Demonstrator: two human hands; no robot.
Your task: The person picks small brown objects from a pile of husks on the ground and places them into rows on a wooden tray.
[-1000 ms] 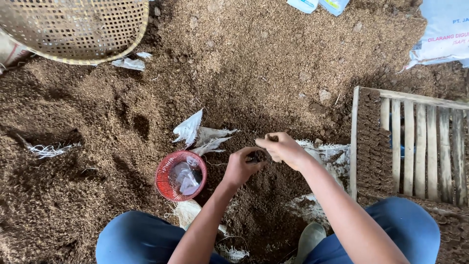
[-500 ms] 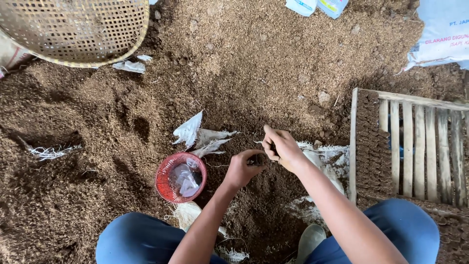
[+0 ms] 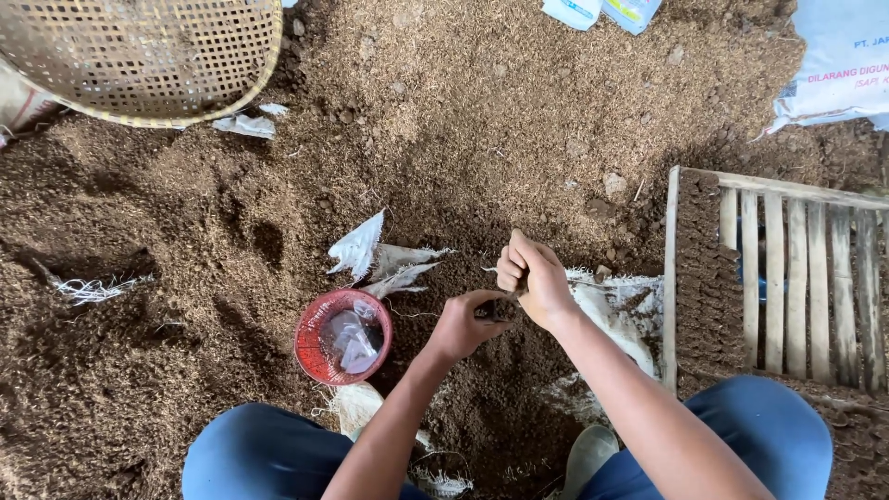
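Now, closest in, the left hand (image 3: pixel 468 324) is pinching a small dark thing (image 3: pixel 493 313), too small to tell, while the right hand (image 3: pixel 530 275) is clenching above it; beside them the red basket (image 3: pixel 319 356) is holding clear bags, and beyond, loose sawdust (image 3: pixel 482 111) is lying unbagged

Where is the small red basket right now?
In the head view, the red basket sits on the brown soil, just beside the left hand on its outer side, below torn white scraps, near the person's left knee.
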